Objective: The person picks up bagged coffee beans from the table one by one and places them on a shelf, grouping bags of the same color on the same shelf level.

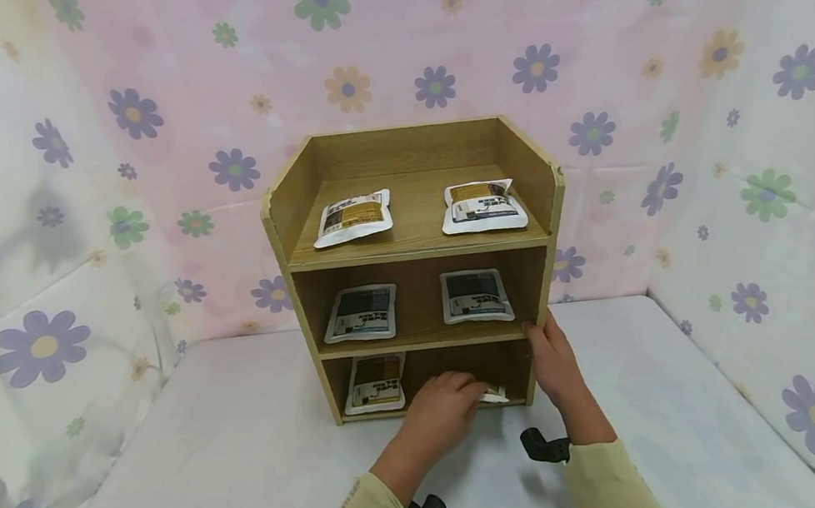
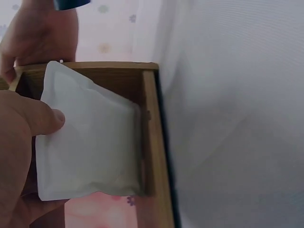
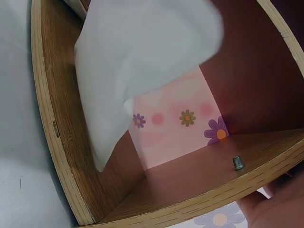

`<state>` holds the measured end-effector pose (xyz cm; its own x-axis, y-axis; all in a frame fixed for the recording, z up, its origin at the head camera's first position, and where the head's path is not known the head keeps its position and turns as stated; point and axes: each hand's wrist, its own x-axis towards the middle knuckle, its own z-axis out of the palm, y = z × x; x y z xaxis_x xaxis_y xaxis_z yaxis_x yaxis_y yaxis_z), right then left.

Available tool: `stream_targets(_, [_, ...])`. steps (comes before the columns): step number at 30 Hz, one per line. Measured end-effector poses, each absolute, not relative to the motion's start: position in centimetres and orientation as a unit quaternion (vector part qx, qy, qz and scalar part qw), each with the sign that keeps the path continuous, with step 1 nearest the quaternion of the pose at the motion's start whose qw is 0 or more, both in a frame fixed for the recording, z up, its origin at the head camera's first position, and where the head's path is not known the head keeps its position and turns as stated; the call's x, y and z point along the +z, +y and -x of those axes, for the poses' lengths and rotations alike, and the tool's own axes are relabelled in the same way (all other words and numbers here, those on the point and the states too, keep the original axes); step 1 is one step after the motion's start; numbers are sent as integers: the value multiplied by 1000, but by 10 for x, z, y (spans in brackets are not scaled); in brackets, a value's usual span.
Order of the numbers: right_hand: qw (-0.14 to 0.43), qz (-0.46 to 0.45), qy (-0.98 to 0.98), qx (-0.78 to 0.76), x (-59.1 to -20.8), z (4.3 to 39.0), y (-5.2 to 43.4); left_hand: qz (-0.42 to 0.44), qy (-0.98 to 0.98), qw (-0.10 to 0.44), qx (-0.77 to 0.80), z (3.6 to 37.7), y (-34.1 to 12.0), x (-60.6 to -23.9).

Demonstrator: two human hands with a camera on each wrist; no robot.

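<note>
In the head view my left hand (image 1: 444, 409) reaches into the right half of the bottom level of a small wooden shelf (image 1: 432, 340). It pinches a white sealed pouch (image 2: 92, 137) by one edge, the thumb lying on the pouch's plain back in the left wrist view. The pouch (image 3: 142, 52) is tilted inside the compartment, partly over the bottom board. My right hand (image 1: 557, 363) grips the shelf's right side panel near the middle board; some of its fingers are hidden behind the panel.
Two pouches with brown labels, a left one (image 1: 354, 216) and a right one (image 1: 483, 207), lie on top. Dark-labelled pouches (image 1: 362, 313) (image 1: 476, 296) lie on the middle level. Another brown-labelled pouch (image 1: 375, 383) sits bottom left. A metal peg (image 3: 238, 163) sticks out inside the side panel.
</note>
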<state>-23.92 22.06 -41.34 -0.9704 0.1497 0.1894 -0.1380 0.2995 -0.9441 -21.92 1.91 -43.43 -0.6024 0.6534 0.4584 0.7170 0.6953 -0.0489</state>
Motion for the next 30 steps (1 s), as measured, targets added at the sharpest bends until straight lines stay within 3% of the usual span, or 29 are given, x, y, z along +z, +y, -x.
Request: stream_targets(30, [125, -6, -785, 607, -418, 239, 222, 305, -947, 87, -57, 250, 35, -465])
